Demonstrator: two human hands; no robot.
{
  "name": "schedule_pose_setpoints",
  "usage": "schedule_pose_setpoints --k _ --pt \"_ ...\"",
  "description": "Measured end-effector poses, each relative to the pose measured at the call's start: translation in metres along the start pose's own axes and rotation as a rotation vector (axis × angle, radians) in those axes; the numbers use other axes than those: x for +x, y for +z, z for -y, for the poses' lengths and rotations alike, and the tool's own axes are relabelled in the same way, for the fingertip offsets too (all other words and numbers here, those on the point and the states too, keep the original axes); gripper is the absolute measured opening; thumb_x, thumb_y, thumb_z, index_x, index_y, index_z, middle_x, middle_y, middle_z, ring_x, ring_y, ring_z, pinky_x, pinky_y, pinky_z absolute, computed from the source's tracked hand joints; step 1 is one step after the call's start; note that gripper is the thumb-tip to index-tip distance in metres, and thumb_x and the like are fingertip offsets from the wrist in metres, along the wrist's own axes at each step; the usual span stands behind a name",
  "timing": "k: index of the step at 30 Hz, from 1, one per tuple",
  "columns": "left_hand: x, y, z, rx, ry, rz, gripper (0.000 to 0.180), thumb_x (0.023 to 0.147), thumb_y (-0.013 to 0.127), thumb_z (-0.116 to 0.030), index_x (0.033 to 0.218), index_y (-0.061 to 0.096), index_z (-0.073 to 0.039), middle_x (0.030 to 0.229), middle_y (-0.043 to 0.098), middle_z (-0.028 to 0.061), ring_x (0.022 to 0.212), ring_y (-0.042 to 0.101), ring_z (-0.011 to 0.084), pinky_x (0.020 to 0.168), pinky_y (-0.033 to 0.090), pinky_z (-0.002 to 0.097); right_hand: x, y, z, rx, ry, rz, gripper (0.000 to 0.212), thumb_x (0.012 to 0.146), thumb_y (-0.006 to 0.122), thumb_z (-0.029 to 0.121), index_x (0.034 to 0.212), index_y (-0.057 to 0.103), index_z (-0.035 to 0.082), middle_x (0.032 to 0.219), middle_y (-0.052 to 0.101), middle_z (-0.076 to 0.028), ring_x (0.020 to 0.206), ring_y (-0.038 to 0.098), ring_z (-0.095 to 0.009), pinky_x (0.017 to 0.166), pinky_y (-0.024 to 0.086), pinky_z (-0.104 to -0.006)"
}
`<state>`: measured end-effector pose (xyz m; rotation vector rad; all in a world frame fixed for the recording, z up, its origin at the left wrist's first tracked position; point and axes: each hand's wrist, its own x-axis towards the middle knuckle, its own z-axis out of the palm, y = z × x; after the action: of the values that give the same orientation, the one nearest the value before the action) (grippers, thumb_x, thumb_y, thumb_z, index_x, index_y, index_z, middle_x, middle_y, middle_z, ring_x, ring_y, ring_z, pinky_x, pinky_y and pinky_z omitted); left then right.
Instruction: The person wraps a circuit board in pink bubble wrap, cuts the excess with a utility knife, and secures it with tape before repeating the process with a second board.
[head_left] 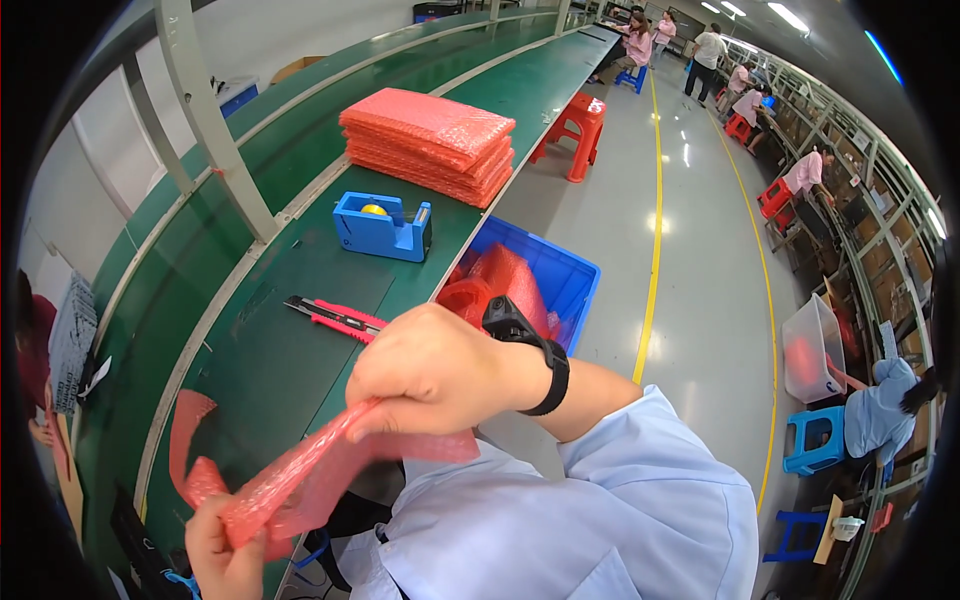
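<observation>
A crumpled piece of red bubble wrap (305, 480) stretches between my two hands, low in front of my body. My left hand (225, 550) pinches its near end at the lower left. The thumb and curled fingers of my right hand (425, 365) grip the upper end, and a loose flap hangs below that hand. Beyond my left hand, a curled strip of the wrap trails over the green bench. A pink utility knife (340, 318) lies just past my right hand, its metal tip pointing left. My right wrist wears a black strap with a small device.
A blue tape dispenser (385, 230) and a stack of red bubble wrap sheets (430, 140) stand farther along the bench (290, 350). A blue crate (575, 280) holding red wrap sits beside it. A metal post (210, 120) rises at left. Stools and seated people line the aisle.
</observation>
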<state>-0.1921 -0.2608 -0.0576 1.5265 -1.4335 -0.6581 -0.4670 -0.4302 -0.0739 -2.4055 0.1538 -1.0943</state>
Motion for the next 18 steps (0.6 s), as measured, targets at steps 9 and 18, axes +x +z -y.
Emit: schedule_pose_setpoints --k 9,18 --pt "-0.011 -0.016 -0.005 -0.17 -0.332 0.405 0.022 0.088 0.066 -0.022 0.091 0.058 -0.001 0.084 0.063 0.005 0.075 0.056 0.0093 0.072 0.046 0.0258 -0.003 -0.01 -0.008 0.102 0.064 -0.097 0.02 0.081 0.077 0.026 0.081 0.066 0.009 0.069 0.063 -0.003 0.062 0.062 -0.024 0.052 0.046 -0.0338" --pt "0.007 -0.007 0.001 0.466 -0.305 0.407 0.009 0.086 0.062 -0.005 0.087 0.054 -0.002 0.082 0.06 0.0055 0.078 0.054 0.0097 0.067 0.042 0.0276 0.001 -0.001 0.001 0.035 0.0 0.096 0.024 0.081 0.077 0.031 0.084 0.066 0.01 0.068 0.062 -0.003 0.061 0.061 -0.024 0.051 0.045 -0.0342"
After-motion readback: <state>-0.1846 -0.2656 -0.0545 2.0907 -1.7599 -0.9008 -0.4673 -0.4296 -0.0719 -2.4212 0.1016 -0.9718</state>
